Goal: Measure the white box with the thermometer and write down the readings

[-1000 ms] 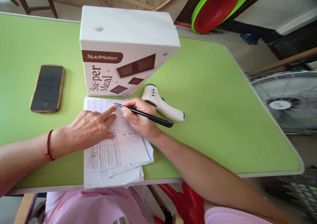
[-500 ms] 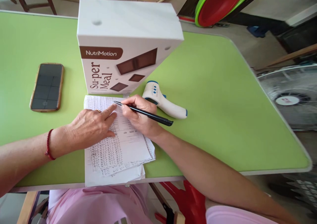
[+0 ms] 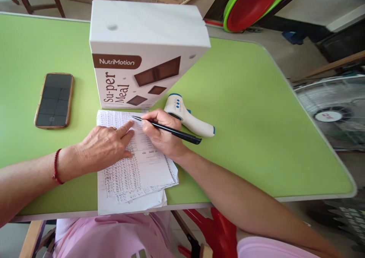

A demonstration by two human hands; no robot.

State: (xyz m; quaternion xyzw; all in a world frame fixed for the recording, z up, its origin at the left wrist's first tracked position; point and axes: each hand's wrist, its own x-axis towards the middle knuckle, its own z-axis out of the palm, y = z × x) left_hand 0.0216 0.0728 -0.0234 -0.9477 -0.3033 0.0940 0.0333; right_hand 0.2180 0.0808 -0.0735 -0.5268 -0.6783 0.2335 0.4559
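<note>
A stack of paper sheets [image 3: 151, 170] covered in handwriting lies at the near edge of the green table. My left hand [image 3: 107, 146] rests flat on the top sheet, fingers stretched out and index fingertip close to the pen's point. Gripped in my right hand [image 3: 164, 134] is a black pen [image 3: 176, 133], its tip at the upper part of the page. Just beyond the papers stands a white NutriMotion box [image 3: 114, 87]. A white and blue infrared thermometer [image 3: 194, 123] lies right behind my right hand, partly covered by it.
On the left of the green table [image 3: 256, 117] lies a phone [image 3: 54, 100] in a brown-edged case. A fan [image 3: 327, 115] stands beyond the right edge. Red and green basins [image 3: 253, 7] lean at the back, and a red stool [image 3: 219, 231] is below the near edge.
The pen in my right hand has shifted very slightly to the right, its rear end a little farther out. My left hand stays in place on the paper.
</note>
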